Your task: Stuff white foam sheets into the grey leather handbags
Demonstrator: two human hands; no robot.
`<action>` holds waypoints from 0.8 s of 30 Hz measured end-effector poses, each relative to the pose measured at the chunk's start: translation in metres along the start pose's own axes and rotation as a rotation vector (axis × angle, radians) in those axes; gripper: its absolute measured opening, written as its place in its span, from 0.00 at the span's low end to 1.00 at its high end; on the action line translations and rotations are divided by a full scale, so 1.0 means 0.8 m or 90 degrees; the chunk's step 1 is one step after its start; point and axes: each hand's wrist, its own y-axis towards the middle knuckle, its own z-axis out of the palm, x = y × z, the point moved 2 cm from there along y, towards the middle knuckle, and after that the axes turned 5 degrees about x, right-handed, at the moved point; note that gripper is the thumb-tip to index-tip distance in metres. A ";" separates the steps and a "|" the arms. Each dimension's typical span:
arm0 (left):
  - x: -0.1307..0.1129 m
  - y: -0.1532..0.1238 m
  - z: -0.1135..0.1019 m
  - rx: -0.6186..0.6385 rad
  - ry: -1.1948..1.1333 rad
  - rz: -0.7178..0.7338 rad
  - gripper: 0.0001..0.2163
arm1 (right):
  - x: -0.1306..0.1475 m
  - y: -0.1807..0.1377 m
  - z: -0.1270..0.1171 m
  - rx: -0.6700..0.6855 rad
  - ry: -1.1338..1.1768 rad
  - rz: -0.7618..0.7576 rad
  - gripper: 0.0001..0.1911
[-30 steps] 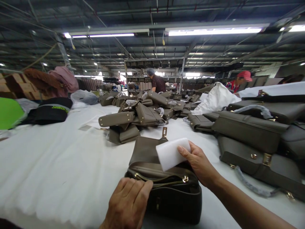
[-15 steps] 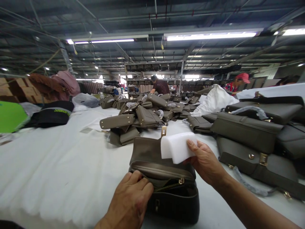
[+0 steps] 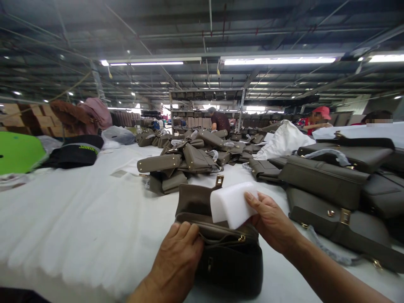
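Observation:
A dark olive-brown handbag point(image 3: 232, 269) stands in front of me with its flap raised at the back and a gold clasp plate point(image 3: 220, 181) at the flap's tip. Its zipped opening shows, with a gold zipper pull point(image 3: 241, 238) near the right end. My left hand point(image 3: 176, 256) is closed on the left edge of the bag's opening, fingers curled over the rim. Between thumb and fingers, my right hand point(image 3: 271, 216) holds a folded sheet of white foam point(image 3: 232, 204) above the bag, in front of the flap.
Similar handbags point(image 3: 197, 155) lie heaped beyond, and more handbags point(image 3: 325, 176) are stacked at right. White padded cloth point(image 3: 78, 223) covers the table. A black cap-like item point(image 3: 78, 151) and a green panel point(image 3: 19, 151) are at left. Co-workers point(image 3: 219, 120) work farther back.
The bag's opening has narrowed as my left hand shifted slightly up its edge. The foam sheet has moved slightly left and down in my right hand. The whole view has tilted slightly upward.

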 end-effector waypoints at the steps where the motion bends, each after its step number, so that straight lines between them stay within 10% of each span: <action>1: 0.001 0.003 -0.002 0.015 0.001 0.017 0.06 | -0.001 0.000 0.000 -0.005 -0.001 0.001 0.18; 13: -0.002 0.018 -0.013 0.154 -0.005 -0.065 0.18 | -0.016 0.008 0.015 0.054 -0.163 0.053 0.24; 24: -0.007 0.019 -0.038 0.263 -0.069 -0.067 0.09 | -0.014 0.039 0.009 0.041 -0.814 -0.079 0.10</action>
